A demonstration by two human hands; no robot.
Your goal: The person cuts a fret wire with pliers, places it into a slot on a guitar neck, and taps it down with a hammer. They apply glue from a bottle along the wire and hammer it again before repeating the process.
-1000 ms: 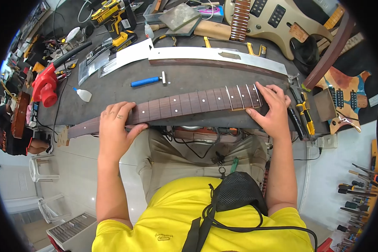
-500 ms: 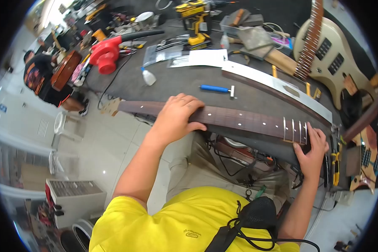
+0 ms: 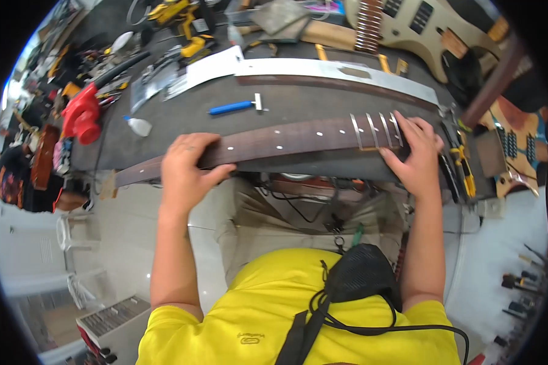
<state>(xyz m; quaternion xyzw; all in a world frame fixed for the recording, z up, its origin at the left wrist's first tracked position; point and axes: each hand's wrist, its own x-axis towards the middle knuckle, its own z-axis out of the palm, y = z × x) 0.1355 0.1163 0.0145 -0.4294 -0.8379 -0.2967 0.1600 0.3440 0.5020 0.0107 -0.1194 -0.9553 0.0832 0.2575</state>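
A long, dark guitar neck [image 3: 298, 135] lies along the front edge of the bench, its fretboard facing up with small white dots. Metal frets cross it only near its right end; the rest shows no fret wire. My left hand [image 3: 189, 161] wraps over the neck toward its left part, thumb on the near side. At the fretted end, my right hand [image 3: 415, 149] grips the neck with its fingers on the far side and thumb on the near side. The pale headstock [image 3: 108, 185] sticks out past the bench at left. Beyond the neck rests a blue-handled razor-shaped tool [image 3: 232, 108].
A long metal-topped beam [image 3: 298, 68] lies behind. A white squeeze bottle [image 3: 140, 126], red blower [image 3: 82, 115] and yellow drill [image 3: 192, 30] stand left. Pliers [image 3: 466, 173] and a cream guitar body [image 3: 432, 30] are at right. Another person [image 3: 18, 176] works far left.
The whole view has swung, so the bench items appear farther left and higher. Both hands keep their places on the neck.
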